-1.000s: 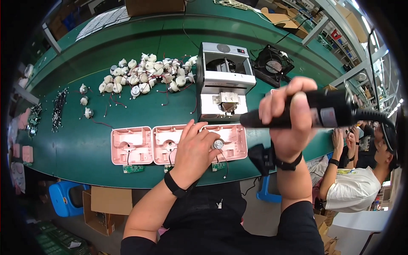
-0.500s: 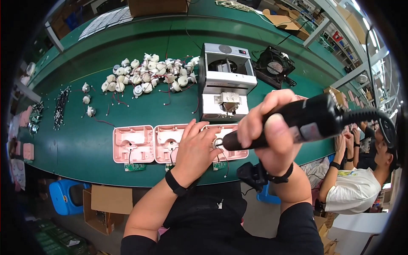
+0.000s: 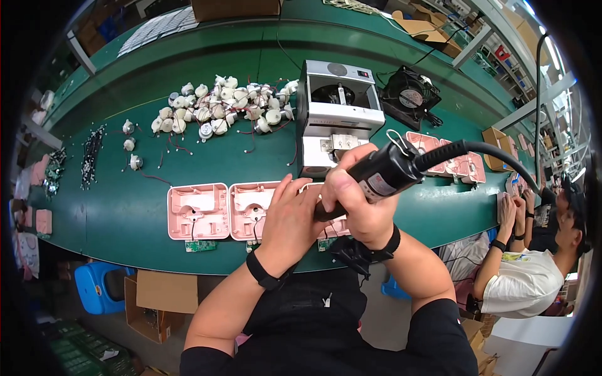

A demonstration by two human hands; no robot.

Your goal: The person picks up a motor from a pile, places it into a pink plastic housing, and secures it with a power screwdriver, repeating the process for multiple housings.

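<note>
Right hand (image 3: 357, 200) fingers wrapped tight round the black electric screwdriver (image 3: 382, 175), gripping its barrel; tool's long axis runs from upper right, where its black cable (image 3: 495, 153) leaves toward the far right, down-left to the tip, which is hidden behind the hands, so can't tell if it touches anything. Left hand (image 3: 291, 216) lies flat, fingers spread & pressed down on the third pink plastic housing (image 3: 338, 225), just left of the tool tip, holding nothing inside the grip. So the housing sits directly under/just below both hands, right hand above it w/ the tool, left hand on it; the tip points down-left into it. Two more pink housings, one (image 3: 198, 211) and another (image 3: 254, 210), lie in a row to the left, touching or nearly so, at the near edge of the green table (image 3: 125, 213). Behind the hands stands a grey box-shaped machine (image 3: 338, 116), a black fan (image 3: 411, 97) to its right, a heap of small white motors (image 3: 219, 113) w/ red wires to its left. Further pink housings (image 3: 461, 166) lie right, near another person's hands (image 3: 517, 213).
</note>
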